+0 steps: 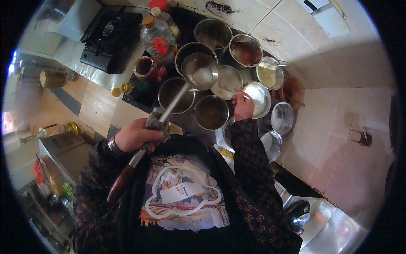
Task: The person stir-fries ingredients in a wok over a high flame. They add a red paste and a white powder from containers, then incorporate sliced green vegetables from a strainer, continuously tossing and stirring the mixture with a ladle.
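My left hand (pixel 136 136) is closed round the long handle of a metal ladle (pixel 171 106), with a grey cloth (pixel 158 122) bunched under the fingers. Its wooden grip slants down towards my body. The ladle's round bowl, with some whitish stuff in it, hangs over the metal pots. My right hand (pixel 243 106) pinches a thin spoon (pixel 229 90), whose tip reaches over a bowl of pale contents (pixel 226 72). Just right of that hand stands a metal bowl of white contents (pixel 260 95); whether they touch is hard to tell.
Dark-filled pots (pixel 211 112) crowd round the ladle. A reddish sauce pot (pixel 246 51) and a yellowish one (pixel 267 78) stand by the tiled wall (pixel 321 127). Bottles (pixel 156 36) and a jar (pixel 144 67) are at the far left, beside a black gas burner (pixel 99 55).
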Motion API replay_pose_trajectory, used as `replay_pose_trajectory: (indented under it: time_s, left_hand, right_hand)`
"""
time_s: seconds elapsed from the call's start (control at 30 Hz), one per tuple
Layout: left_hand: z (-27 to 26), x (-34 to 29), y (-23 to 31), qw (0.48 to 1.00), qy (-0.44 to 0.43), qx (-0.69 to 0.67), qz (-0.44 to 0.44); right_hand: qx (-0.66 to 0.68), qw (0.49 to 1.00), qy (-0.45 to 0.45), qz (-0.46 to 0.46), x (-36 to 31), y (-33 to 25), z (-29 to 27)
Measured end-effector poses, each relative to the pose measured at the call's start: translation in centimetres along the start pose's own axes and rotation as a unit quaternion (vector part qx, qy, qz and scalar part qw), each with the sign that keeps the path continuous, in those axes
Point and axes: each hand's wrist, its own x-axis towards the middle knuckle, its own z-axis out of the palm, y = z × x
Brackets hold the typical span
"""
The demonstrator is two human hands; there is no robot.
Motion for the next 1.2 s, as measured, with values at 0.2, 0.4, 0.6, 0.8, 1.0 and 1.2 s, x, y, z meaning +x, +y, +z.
replay_pose_trajectory:
  time_s: [0.2, 0.4, 0.6, 0.8, 1.0, 1.2]
  left_hand:
    - [-0.4, -0.5, 0.5, 0.998, 0.045, 0.034, -0.007]
    - [-0.2, -0.2, 0.2, 0.999, 0.035, 0.029, -0.007]
    - [0.0, 0.3, -0.3, 1.0, -0.004, 0.001, 0.002]
    - [-0.6, -0.4, -0.2, 1.0, 0.017, 0.009, -0.003]
    - [-0.3, -0.4, 0.3, 0.999, 0.05, 0.013, -0.003]
    - [0.8, 0.1, 0.7, 1.0, 0.006, -0.022, -0.012]
  right_hand:
    - [0.204, 0.969, 0.053, 0.125, 0.0, -0.2, -3.5]
    - [0.228, 0.973, 0.038, 0.013, -2.5, -6.1, -2.7]
    - [-0.085, 0.993, 0.047, -0.069, -2.6, -4.0, -0.4]
    - [0.05, 0.998, 0.031, 0.038, -0.9, 0.1, -0.3]
    - [0.255, 0.955, 0.051, 0.141, -2.0, -4.0, -3.1]
    - [-0.093, 0.986, 0.099, -0.1, -2.1, -4.2, -2.5]
